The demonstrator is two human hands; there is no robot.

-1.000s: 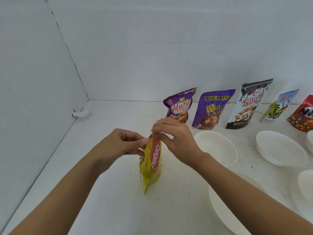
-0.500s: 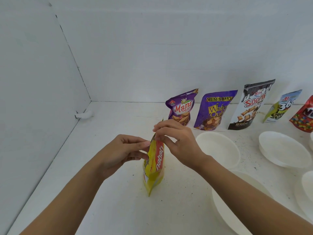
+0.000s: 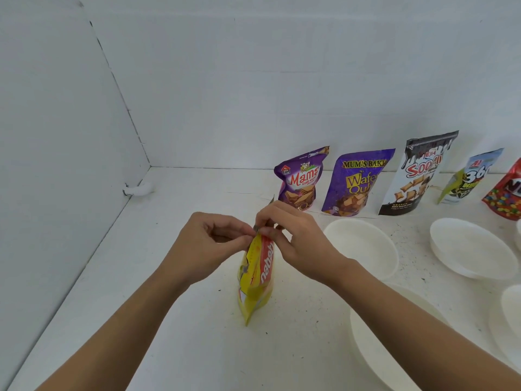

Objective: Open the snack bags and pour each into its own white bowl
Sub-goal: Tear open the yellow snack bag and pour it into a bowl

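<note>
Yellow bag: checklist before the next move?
1. Grip: left hand pinches the top edge of the yellow bag: ok.
2. Grip: right hand pinches the top edge right beside it: ok.
3. Top torn open: cannot tell, the fingers cover the seam.
4. Bag upright, nothing spilled around it: ok.
5. An empty white bowl sits just right of the bag: ok.

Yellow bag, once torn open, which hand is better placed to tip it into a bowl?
Right, probably: the right hand pinches the yellow bag, and the white bowls all lie on its side; the left hand, also pinching, would cross over.
</note>
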